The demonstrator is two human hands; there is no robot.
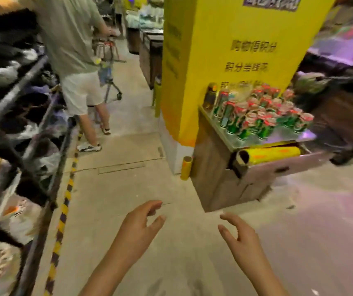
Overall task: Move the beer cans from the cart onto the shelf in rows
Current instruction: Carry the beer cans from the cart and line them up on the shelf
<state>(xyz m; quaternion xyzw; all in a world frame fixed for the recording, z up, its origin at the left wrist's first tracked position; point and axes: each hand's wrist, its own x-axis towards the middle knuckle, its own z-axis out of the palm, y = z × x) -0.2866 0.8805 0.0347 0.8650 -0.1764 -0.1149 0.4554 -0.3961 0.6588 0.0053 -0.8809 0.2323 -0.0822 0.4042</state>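
Several green and red beer cans [261,116] stand packed together on a metal-topped wooden stand [218,178] at the right, against a yellow pillar [224,50]. My left hand [137,229] and my right hand [241,238] hang over the bare floor at the bottom centre, well short of the cans. Both hands hold nothing, with fingers loosely spread and slightly curved. The picture is blurred by motion.
A person in a green shirt and white shorts [75,60] stands in the aisle with a shopping trolley [109,67]. Metal racks of bagged goods [21,124] line the left, edged by yellow-black floor tape [64,210]. A yellow roll [269,154] lies under the stand's top.
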